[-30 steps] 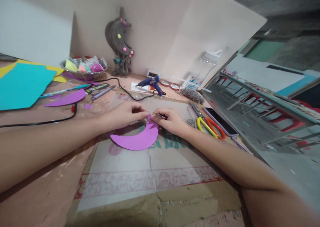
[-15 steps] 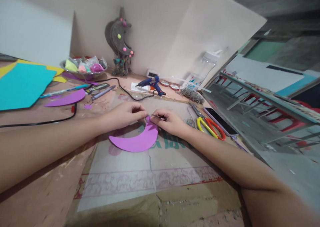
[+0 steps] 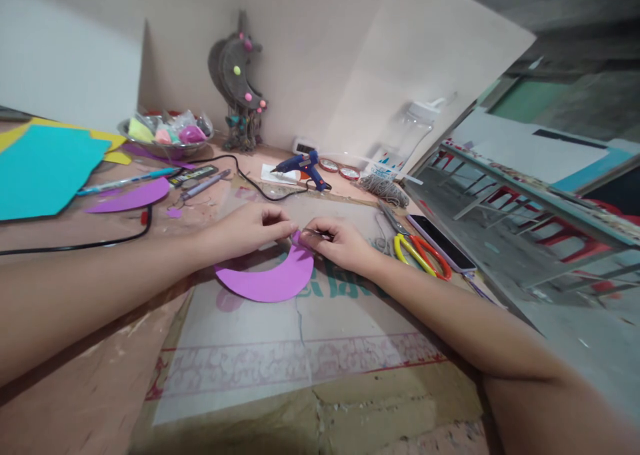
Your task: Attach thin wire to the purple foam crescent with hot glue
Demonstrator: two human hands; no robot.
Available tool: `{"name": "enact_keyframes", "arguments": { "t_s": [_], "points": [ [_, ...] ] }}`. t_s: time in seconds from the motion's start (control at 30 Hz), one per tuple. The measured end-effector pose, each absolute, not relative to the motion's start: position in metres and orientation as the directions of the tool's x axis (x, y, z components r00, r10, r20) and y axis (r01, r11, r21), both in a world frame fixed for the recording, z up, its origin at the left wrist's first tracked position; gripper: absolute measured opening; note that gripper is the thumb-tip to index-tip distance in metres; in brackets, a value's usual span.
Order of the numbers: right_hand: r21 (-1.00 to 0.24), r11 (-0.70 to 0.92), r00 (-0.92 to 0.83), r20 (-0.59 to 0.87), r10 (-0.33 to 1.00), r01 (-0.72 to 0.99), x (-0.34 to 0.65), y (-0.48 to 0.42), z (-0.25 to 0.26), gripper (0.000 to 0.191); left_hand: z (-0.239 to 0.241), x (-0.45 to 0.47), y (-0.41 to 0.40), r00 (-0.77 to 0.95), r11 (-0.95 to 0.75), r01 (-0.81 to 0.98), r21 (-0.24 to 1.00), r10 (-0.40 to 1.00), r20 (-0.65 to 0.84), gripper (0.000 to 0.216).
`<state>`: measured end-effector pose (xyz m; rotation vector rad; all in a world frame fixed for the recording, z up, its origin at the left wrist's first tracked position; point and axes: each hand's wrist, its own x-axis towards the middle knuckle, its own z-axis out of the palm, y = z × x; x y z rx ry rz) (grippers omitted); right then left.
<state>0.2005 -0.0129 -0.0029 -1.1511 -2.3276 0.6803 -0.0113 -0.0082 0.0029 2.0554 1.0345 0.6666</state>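
Observation:
A purple paper crescent (image 3: 267, 283) hangs just over the printed sheet, its upper right tip pinched between my two hands. My left hand (image 3: 267, 227) has thumb and forefinger closed at that tip. Opposite it, my right hand (image 3: 335, 241) grips the same tip, its fingers curled inward. A thin grey strand (image 3: 300, 318) trails below the crescent across the sheet. Whatever small detail lies between the fingertips is too hidden to make out. Orange and yellow scissors (image 3: 420, 255) lie right of my right hand, beside a phone (image 3: 443, 241).
A blue glue gun (image 3: 305, 168) stands behind my hands, its black cord looping left. Grey yarn (image 3: 384, 191) and a clear bottle (image 3: 407, 138) are at the back right. To the left lie turquoise card (image 3: 47, 171), a purple offcut (image 3: 130, 197) and a bowl (image 3: 173, 149) of colourful packets.
The purple crescent has tilted slightly, its free left end rising and shifting a little left. Both hands keep their grip in nearly the same place.

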Motion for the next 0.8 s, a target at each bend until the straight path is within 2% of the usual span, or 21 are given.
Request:
{"name": "enact_keyframes", "arguments": {
  "t_s": [0.27,0.5,0.8],
  "points": [
    [-0.605,0.534,-0.561,0.168,0.811,0.590,0.1988,-0.0137,-0.0021,0.030,0.0031,-0.0111,-0.0079,0.543,-0.424,0.465,0.777,0.830,0.127,0.029],
    [-0.602,0.537,-0.553,0.182,0.813,0.591,0.2008,-0.0123,-0.0043,0.027,0.0008,-0.0119,-0.0056,0.548,-0.417,0.457,0.786,0.828,0.120,0.034],
    [-0.594,0.553,-0.573,0.180,0.799,0.585,0.1996,-0.0136,-0.0027,0.027,0.0042,-0.0114,-0.0101,0.548,-0.409,0.456,0.790,0.829,0.113,0.024]
  ]
}}
